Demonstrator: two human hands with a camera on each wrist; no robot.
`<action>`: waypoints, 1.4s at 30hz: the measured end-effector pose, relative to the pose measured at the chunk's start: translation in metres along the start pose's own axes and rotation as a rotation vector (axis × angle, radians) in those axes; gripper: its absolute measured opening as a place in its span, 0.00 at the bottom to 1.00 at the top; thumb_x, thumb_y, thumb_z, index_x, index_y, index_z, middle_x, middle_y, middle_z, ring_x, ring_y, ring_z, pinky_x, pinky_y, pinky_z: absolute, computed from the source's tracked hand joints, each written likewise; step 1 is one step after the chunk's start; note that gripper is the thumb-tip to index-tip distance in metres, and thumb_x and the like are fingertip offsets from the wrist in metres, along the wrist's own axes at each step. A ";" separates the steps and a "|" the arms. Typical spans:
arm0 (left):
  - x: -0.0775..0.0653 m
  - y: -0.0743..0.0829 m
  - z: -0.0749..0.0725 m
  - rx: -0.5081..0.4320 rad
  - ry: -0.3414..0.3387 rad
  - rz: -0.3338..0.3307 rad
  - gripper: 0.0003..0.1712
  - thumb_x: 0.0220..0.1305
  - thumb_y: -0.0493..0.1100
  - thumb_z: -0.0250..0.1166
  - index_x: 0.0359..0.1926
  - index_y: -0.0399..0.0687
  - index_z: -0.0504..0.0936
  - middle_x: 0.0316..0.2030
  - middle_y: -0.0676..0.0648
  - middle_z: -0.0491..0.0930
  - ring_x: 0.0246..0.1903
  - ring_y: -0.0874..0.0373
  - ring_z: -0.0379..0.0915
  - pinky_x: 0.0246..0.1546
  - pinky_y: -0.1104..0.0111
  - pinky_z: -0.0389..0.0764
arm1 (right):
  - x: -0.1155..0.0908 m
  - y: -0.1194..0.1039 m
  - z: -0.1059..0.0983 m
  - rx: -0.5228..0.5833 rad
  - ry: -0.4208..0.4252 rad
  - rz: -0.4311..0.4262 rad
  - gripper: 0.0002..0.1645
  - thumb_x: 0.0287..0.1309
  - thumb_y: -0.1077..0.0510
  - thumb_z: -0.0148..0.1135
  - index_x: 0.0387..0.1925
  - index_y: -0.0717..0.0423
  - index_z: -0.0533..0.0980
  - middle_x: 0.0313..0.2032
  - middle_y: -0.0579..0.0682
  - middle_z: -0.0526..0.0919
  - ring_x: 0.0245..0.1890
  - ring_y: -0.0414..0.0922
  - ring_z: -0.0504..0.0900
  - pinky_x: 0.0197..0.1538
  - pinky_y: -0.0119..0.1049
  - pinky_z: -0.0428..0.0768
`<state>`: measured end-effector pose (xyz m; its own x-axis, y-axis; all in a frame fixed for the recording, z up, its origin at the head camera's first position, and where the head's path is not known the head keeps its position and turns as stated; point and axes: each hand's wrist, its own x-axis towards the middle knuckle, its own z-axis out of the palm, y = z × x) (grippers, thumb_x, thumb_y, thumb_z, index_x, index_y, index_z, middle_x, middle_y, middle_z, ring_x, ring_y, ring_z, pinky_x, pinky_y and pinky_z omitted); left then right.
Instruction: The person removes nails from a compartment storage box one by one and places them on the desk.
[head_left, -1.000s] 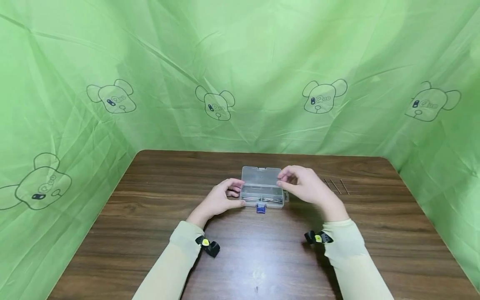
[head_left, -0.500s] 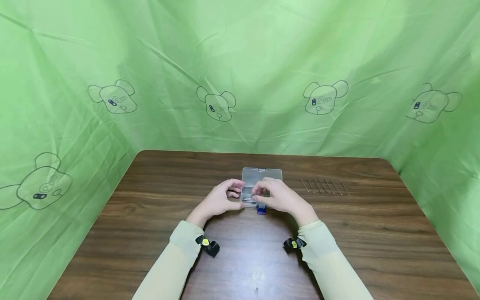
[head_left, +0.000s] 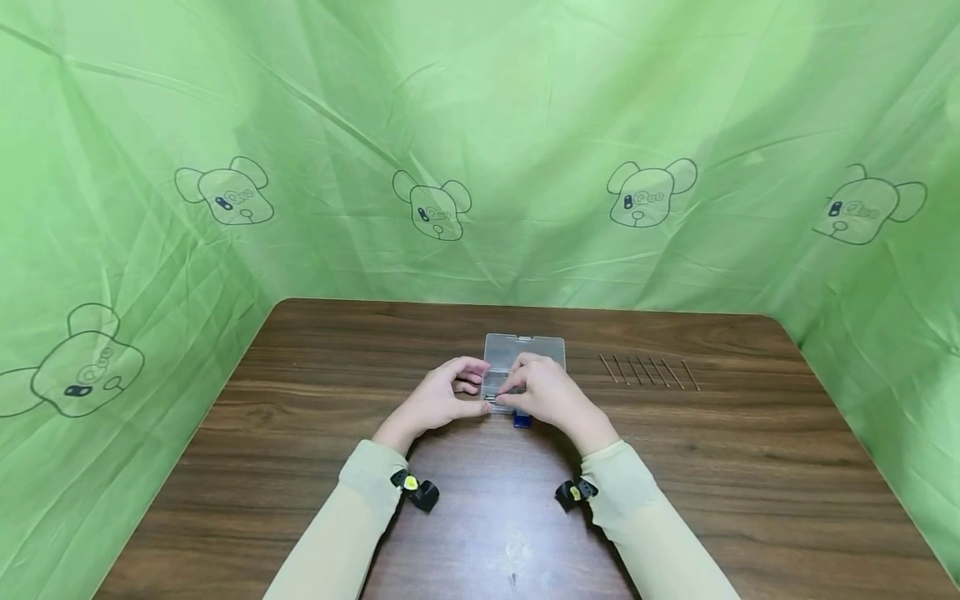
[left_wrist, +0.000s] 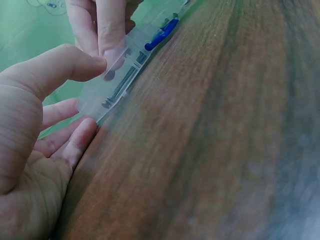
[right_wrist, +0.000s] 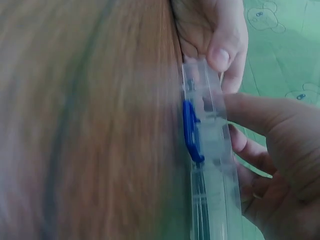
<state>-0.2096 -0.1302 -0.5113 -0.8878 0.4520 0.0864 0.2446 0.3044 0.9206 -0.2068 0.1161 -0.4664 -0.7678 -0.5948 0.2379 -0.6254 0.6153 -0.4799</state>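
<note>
Grip of the left hand (head_left: pixel 442 398): engaged, holding the left end of a clear plastic box (right_wrist: pixel 215 142). The thumb rests at the near edge and the other fingers curve round the end.

Grip of the right hand (head_left: pixel 551 393): fingers bent, thumb and forefinger close together over the near left part of the box. Fingertips are seen through the clear wall. Whether they pinch anything cannot be confirmed, since the contact is hidden.

The box stands on the bench (head_left: pixel 750 433), directly in front of the person and between the two hands. Its lid (head_left: pixel 523 347) is raised on the far side, partly covered by the right hand in the head view. A blue latch (right_wrist: pixel 189 127) sits unfastened at the middle of the near side. Slim metal rods (left_wrist: pixel 121 86) lie lengthwise along the near side inside the box.

On the bench to the right of the box, well apart from it, a row of thin sticks (head_left: pixel 646 372) lies side by side, all slanting in about the same direction. Their ends are too small to judge.

Pale sleeves (head_left: pixel 333 525) cover both forearms, with a black wrist device on each. The bench surface is dark wood grain. Creased green cloth (head_left: pixel 525 267) encloses the far side and both flanks, printed with outlined animal heads (head_left: pixel 651 198).
</note>
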 end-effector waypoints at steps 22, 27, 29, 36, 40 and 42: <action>0.001 -0.004 0.000 -0.030 -0.033 0.059 0.38 0.57 0.27 0.73 0.71 0.34 0.77 0.63 0.34 0.80 0.59 0.41 0.80 0.65 0.56 0.85 | 0.009 -0.011 0.008 -0.144 -0.047 0.083 0.04 0.59 0.53 0.85 0.36 0.41 0.95 0.40 0.40 0.83 0.38 0.44 0.84 0.38 0.43 0.85; 0.001 -0.004 0.000 -0.026 -0.032 0.051 0.38 0.58 0.27 0.73 0.71 0.35 0.77 0.62 0.34 0.80 0.58 0.42 0.81 0.65 0.56 0.85 | 0.007 -0.009 0.008 -0.150 -0.064 0.042 0.03 0.64 0.53 0.81 0.39 0.45 0.94 0.41 0.40 0.80 0.41 0.44 0.84 0.39 0.42 0.85; 0.001 -0.004 -0.001 -0.022 -0.034 0.048 0.38 0.58 0.27 0.73 0.71 0.35 0.77 0.62 0.35 0.80 0.58 0.42 0.81 0.65 0.56 0.85 | 0.006 -0.009 0.008 -0.146 -0.071 0.036 0.04 0.66 0.52 0.79 0.38 0.47 0.93 0.41 0.41 0.80 0.42 0.45 0.84 0.40 0.43 0.86; 0.001 -0.002 -0.003 -0.007 -0.038 0.028 0.38 0.58 0.29 0.74 0.71 0.37 0.78 0.62 0.37 0.80 0.58 0.45 0.81 0.64 0.60 0.85 | 0.006 -0.007 0.005 -0.093 -0.091 0.030 0.04 0.68 0.53 0.78 0.37 0.47 0.90 0.41 0.41 0.79 0.44 0.45 0.83 0.48 0.45 0.86; 0.002 0.000 -0.003 0.003 -0.045 0.026 0.38 0.58 0.29 0.73 0.71 0.37 0.78 0.62 0.37 0.81 0.58 0.47 0.81 0.63 0.62 0.86 | 0.005 -0.004 0.002 -0.056 -0.102 0.013 0.03 0.68 0.55 0.77 0.37 0.47 0.90 0.42 0.41 0.79 0.45 0.44 0.82 0.53 0.45 0.85; 0.002 0.001 -0.003 0.005 -0.047 0.024 0.38 0.58 0.29 0.73 0.71 0.37 0.78 0.62 0.38 0.81 0.58 0.47 0.81 0.63 0.62 0.85 | 0.005 -0.003 0.001 -0.045 -0.102 0.003 0.03 0.68 0.55 0.77 0.37 0.48 0.89 0.42 0.42 0.79 0.45 0.44 0.82 0.54 0.45 0.85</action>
<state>-0.2123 -0.1318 -0.5093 -0.8623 0.4981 0.0907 0.2679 0.2968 0.9166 -0.2087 0.1103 -0.4645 -0.7529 -0.6411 0.1487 -0.6307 0.6384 -0.4413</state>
